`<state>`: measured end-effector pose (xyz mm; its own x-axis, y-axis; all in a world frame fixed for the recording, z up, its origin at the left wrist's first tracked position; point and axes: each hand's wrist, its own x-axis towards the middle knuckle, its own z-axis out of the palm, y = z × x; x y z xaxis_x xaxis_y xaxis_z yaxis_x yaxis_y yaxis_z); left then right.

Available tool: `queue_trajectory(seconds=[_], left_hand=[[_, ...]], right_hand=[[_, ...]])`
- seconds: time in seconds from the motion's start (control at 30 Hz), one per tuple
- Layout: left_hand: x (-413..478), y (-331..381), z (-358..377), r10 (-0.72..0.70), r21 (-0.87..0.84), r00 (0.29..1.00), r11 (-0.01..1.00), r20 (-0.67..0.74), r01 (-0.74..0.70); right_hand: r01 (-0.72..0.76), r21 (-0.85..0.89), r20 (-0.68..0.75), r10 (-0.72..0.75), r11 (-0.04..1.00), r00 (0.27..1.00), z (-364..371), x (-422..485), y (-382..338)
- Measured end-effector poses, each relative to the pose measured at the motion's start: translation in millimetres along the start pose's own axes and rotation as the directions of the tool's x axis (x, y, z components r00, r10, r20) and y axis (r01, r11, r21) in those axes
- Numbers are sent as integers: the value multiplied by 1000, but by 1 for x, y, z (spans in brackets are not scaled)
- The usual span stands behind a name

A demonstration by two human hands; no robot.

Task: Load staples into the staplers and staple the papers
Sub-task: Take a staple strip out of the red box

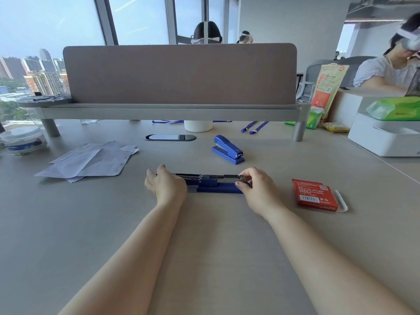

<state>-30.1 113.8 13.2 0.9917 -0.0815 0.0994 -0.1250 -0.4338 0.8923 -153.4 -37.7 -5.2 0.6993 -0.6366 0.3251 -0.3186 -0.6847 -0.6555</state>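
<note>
Loading in progress: the opened stapler (211,181) is gripped by the left fingers (162,171) and pinched by the right fingers (247,175); the papers (91,161) beyond the left fingers appear unstapled.

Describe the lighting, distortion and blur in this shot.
Head view: soft daylight from the windows, with faint shadows under the papers and open stapler; the head view's wide angle bows the divider; its right edge is smeared and the green pack is blurred.
</note>
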Motion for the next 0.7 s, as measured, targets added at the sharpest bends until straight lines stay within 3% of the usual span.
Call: queue_trajectory(seconds=[0.2, 0.47, 0.57, 0.7], left_hand=[[-2, 1, -1, 73, 69, 997, 995, 6, -73], [-25, 12, -2, 418, -44, 903, 905, -96, -424], [-50, 29, 12, 554, -61, 833, 831, 10, -552], [-90, 44, 49, 679, -39, 619, 686, 395, -727]], right_hand=[[-9, -3, 2, 9, 1000, 1000, 0, -1, 2], [72, -1, -107, -72, 997, 992, -32, -1, 2], [106, 16, -160, -102, 994, 982, -63, -5, 14], [30, 66, -270, -11, 997, 963, -106, -15, 46]])
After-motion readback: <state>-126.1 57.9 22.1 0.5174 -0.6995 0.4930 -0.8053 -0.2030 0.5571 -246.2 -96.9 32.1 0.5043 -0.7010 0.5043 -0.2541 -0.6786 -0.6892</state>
